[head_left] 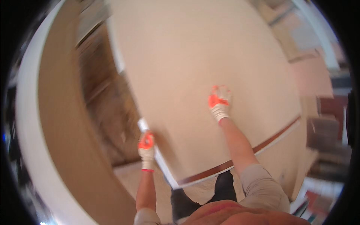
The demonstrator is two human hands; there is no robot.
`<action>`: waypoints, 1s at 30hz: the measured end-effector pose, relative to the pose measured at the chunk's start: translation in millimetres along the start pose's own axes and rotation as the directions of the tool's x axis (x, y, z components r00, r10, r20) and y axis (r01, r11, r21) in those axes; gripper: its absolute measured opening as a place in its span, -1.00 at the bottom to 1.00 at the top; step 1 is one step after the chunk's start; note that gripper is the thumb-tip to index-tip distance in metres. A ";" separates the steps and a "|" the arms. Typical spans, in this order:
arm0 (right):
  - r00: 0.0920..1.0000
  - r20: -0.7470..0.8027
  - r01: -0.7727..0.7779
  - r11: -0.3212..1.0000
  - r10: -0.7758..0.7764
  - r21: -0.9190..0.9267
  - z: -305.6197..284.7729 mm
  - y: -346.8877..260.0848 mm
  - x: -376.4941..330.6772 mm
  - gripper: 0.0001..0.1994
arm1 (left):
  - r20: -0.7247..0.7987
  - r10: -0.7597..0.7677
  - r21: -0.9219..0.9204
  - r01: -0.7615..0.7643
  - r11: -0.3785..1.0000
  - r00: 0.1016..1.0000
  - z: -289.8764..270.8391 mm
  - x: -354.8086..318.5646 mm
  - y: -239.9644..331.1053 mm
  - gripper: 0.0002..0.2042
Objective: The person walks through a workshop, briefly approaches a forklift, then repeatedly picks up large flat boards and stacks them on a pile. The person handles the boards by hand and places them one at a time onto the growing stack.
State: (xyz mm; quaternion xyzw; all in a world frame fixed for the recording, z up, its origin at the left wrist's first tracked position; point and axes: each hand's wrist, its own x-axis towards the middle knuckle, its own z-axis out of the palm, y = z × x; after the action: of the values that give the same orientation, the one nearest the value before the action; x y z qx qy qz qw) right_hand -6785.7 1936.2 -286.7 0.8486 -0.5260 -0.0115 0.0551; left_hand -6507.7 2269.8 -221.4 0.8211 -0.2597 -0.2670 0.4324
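Gloved in white and orange, the left hand (146, 144) clamps the near left edge of a large pale board (195, 75), while the right hand (219, 101) presses open-palmed on its face, farther up. Tilted, the board runs lengthwise away from the person, beside a curved brown panel (60, 123).

Both arms reach forward, bare from the short sleeves to gloved hands. The left hand (146, 144) sits nearer and lower, fingers curled shut. The right hand (219, 101) stretches farther, palm pressed flat, fingers spread.
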 end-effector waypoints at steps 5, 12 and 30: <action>0.959 -0.274 0.094 0.992 -0.066 0.089 13.7 16.8 21.5 -0.42 | -0.007 -0.586 0.577 0.482 0.660 0.810 -55.3 -318.4 13.9 -0.60; 0.839 0.455 0.180 0.941 -0.298 0.286 1.4 43.4 20.3 -0.42 | -0.758 -0.640 -0.564 0.366 0.740 0.126 -253.5 -565.8 89.6 -0.42; 0.184 0.644 -0.109 0.636 -0.742 0.764 -163.4 -69.2 -316.5 -0.59 | -0.431 -0.804 -0.529 0.607 0.593 0.410 -325.7 -432.6 175.3 -0.22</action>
State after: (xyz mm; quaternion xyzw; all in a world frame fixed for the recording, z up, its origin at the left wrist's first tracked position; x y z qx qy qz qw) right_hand -6852.7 2263.0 -143.9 0.7131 -0.1980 -0.3373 -0.5818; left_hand -6638.6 2654.3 177.4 0.8161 0.3199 -0.1671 0.4514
